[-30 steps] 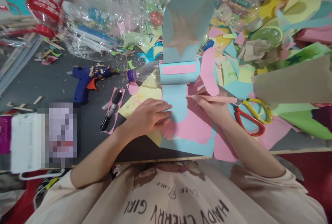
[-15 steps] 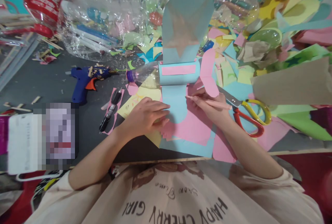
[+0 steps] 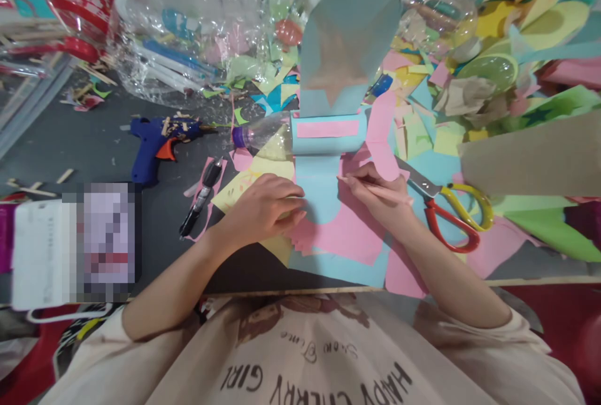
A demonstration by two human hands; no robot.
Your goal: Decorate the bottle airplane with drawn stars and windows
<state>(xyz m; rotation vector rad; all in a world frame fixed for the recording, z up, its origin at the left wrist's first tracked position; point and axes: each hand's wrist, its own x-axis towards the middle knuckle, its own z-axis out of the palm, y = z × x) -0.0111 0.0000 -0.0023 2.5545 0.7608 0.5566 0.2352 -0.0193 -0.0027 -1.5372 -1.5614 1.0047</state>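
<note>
Our left hand (image 3: pixel 263 208) lies flat, its grip open and holding nothing, pressing the left edge of a light blue rounded paper strip (image 3: pixel 320 195) onto a pink paper sheet (image 3: pixel 353 233) on the dark tabletop (image 3: pixel 94 148). Our right hand (image 3: pixel 381 197) has its grip closed around a slim pink pencil (image 3: pixel 378 188), tip at the strip's right edge, near red-and-yellow scissors (image 3: pixel 448 208).

Dark grey table (image 3: pixel 84 148), pale front edge

Bare counter (image 3: pixel 159 248) lies open left of the left hand (image 3: pixel 263 211); scissors (image 3: pixel 446 211) block the right; a glue gun (image 3: pixel 154 142) and heaped paper scraps (image 3: pixel 469 79) crowd the far side.
</note>
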